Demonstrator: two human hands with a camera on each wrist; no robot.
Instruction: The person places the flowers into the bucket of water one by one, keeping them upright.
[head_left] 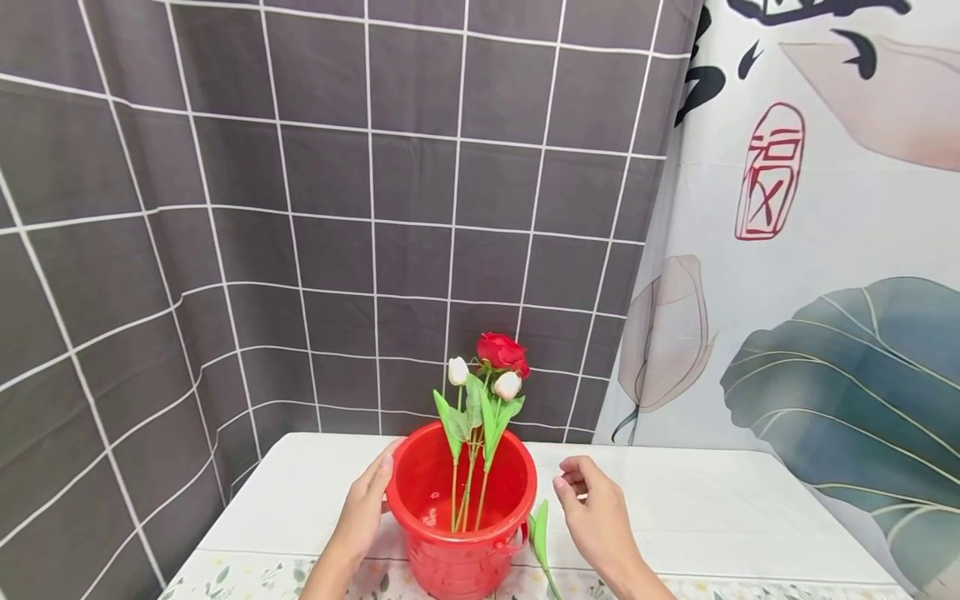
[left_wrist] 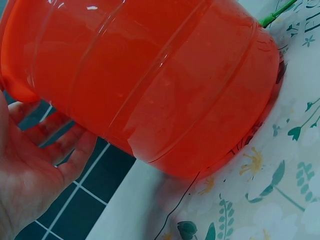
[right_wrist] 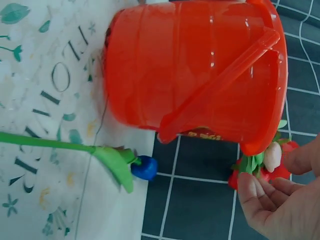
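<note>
A red plastic bucket point(head_left: 465, 558) stands upright on the table. Inside it lean a red rose point(head_left: 502, 352) and two white tulips point(head_left: 457, 372), their green stems reaching down to the bottom. My left hand point(head_left: 363, 507) rests against the bucket's left side just under the rim, its fingers fairly straight in the left wrist view. To the right of the bucket, my right hand point(head_left: 600, 517) hovers with loosely bent fingers and nothing between them. Below it, a blue tulip point(right_wrist: 144, 168) with a green leaf point(head_left: 542, 533) lies beside the bucket.
The bucket's red handle point(right_wrist: 220, 85) hangs down on its right side. A floral-printed cloth point(left_wrist: 260, 200) covers the table's near part, with a plain white surface point(head_left: 697, 508) behind it. A dark grid-patterned curtain point(head_left: 412, 183) hangs behind the table.
</note>
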